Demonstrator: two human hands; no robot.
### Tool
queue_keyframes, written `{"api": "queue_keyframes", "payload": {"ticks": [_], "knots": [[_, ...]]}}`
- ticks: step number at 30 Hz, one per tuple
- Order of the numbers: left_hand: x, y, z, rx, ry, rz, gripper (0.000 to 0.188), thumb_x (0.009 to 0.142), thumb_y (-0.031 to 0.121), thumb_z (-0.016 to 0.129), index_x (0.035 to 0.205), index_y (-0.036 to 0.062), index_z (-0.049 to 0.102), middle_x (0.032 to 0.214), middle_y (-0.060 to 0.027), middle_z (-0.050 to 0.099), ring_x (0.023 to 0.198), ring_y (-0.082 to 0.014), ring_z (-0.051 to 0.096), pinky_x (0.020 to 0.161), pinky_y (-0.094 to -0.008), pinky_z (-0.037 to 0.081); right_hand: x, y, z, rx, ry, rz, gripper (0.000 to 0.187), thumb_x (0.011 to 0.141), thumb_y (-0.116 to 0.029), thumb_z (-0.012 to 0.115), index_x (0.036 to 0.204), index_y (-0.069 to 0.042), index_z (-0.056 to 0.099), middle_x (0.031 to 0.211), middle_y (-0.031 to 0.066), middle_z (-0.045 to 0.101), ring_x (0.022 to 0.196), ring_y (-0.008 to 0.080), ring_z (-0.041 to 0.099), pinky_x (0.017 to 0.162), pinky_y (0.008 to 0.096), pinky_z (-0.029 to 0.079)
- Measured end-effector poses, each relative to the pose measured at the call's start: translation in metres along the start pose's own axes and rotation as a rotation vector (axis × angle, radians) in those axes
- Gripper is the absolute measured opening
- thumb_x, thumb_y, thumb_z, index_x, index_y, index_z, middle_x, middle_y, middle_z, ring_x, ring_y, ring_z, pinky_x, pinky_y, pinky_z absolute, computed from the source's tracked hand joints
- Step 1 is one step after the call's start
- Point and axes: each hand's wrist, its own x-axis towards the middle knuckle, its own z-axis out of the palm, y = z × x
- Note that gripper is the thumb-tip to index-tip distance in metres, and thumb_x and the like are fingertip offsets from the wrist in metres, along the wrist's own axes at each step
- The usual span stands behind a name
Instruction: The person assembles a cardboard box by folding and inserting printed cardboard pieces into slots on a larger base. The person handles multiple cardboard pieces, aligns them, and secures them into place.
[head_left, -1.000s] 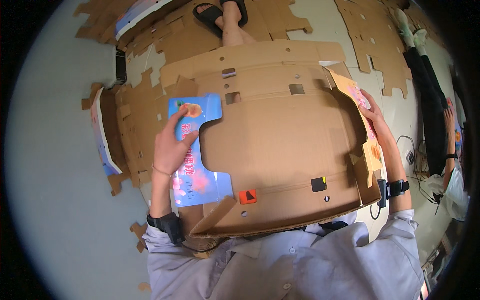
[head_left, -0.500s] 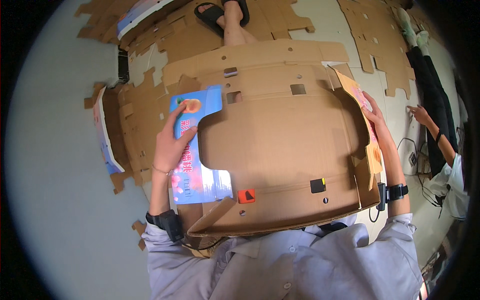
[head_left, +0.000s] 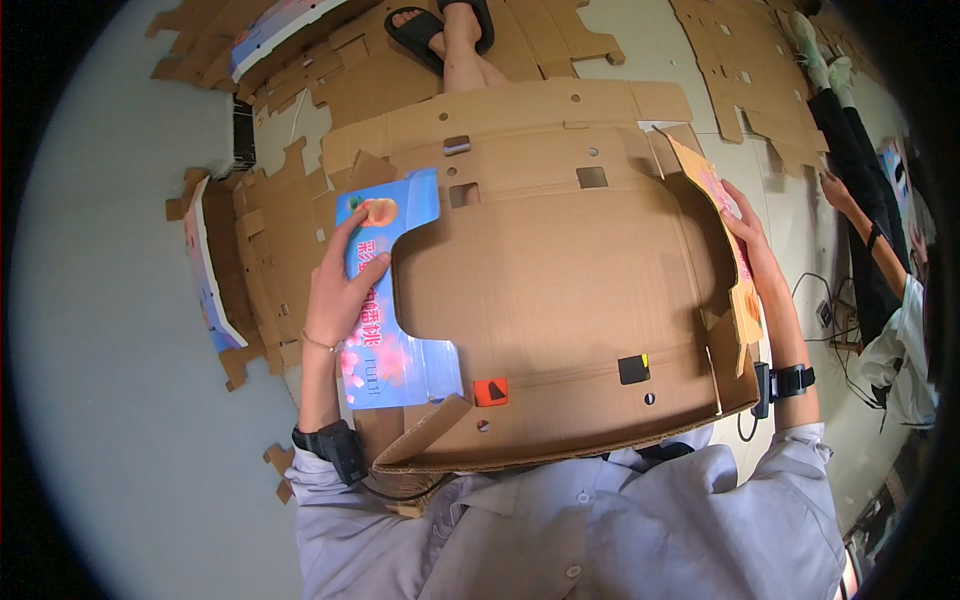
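Note:
A partly folded cardboard box [head_left: 540, 260] lies in front of me, its plain brown inside facing up. My left hand [head_left: 338, 285] grips the blue printed left panel [head_left: 410, 375], which has a fruit picture and a curved cut-out; the fingers lie across its face, with the thumb spread toward the cut-out. On the other side, my right hand [head_left: 750, 235] holds the orange and pink right wall [head_left: 742, 300] from outside. That wall stands up steeply. The near wall [head_left: 560, 440] is raised close to my body, while the far flap [head_left: 520, 105] lies out flat.
Flattened cardboard sheets [head_left: 285, 240] cover the floor at left and beyond. Folded printed trays [head_left: 205, 265] stand at the left. A sandalled foot [head_left: 420, 35] shows at the far side. To the right, a co-worker's arm [head_left: 865, 225] reaches out near cables [head_left: 825, 310].
My hands keep their hold, and the box stays almost in place. At the right, the co-worker's arm has shifted upward, and a blue printed piece has come into sight beside that person.

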Motion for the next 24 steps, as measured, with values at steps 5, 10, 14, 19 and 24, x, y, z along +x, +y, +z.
{"api": "queue_keyframes", "payload": {"ticks": [5,10,14,19,24], "knots": [[0.001,0.0,0.004,-0.022,-0.012,-0.023,0.056,0.081,0.014,0.064,0.133,0.0072,0.047,0.127,-0.0109,0.054,0.113,-0.0181,0.052,0.099,-0.0307,0.037,0.001,0.002,-0.004,-0.035,0.0,0.006,0.065,0.087,-0.026,0.059,0.142,-0.007,0.032,0.125,0.0147,0.053,0.104,0.0162,0.055,0.09,0.0258,0.043],[0.004,-0.041,-0.002,-0.247,0.025,0.056,0.059,0.077,0.009,0.069,0.132,0.0032,0.048,0.126,-0.0117,0.055,0.114,-0.0191,0.053,0.099,-0.0309,0.039,0.002,0.007,-0.007,0.021,-0.014,-0.021,0.067,0.086,-0.025,0.061,0.142,-0.006,0.031,0.127,0.0149,0.052,0.11,0.0184,0.054,0.093,0.0278,0.041],[-0.004,-0.099,-0.003,-0.521,0.075,-0.005,0.06,0.075,0.0,0.069,0.131,-0.0026,0.047,0.132,-0.0115,0.05,0.122,-0.0194,0.046,0.105,-0.0314,0.032,0.014,0.025,-0.016,0.057,-0.014,-0.112,0.07,0.085,-0.025,0.063,0.143,-0.006,0.03,0.128,0.015,0.051,0.114,0.0195,0.052,0.095,0.0282,0.04],[-0.001,-0.144,0.016,-0.542,0.071,0.087,0.066,0.077,0.004,0.068,0.136,-0.0017,0.041,0.137,-0.0118,0.046,0.13,-0.0191,0.038,0.109,-0.0327,0.027,0.024,0.032,-0.03,0.272,-0.124,0.033,0.073,0.082,-0.021,0.067,0.141,0.001,0.029,0.129,0.0147,0.05,0.117,0.0206,0.051,0.099,0.0297,0.041],[0.0,-0.14,0.025,-0.818,0.067,-0.039,0.069,0.084,0.009,0.062,0.142,-0.0015,0.029,0.142,-0.0114,0.04,0.131,-0.0191,0.036,0.109,-0.0304,0.025,0.044,0.043,-0.06,0.318,-0.307,0.193,0.073,0.082,-0.019,0.066,0.141,0.002,0.029,0.129,0.0127,0.051,0.115,0.0188,0.052,0.099,0.0299,0.042]]}}
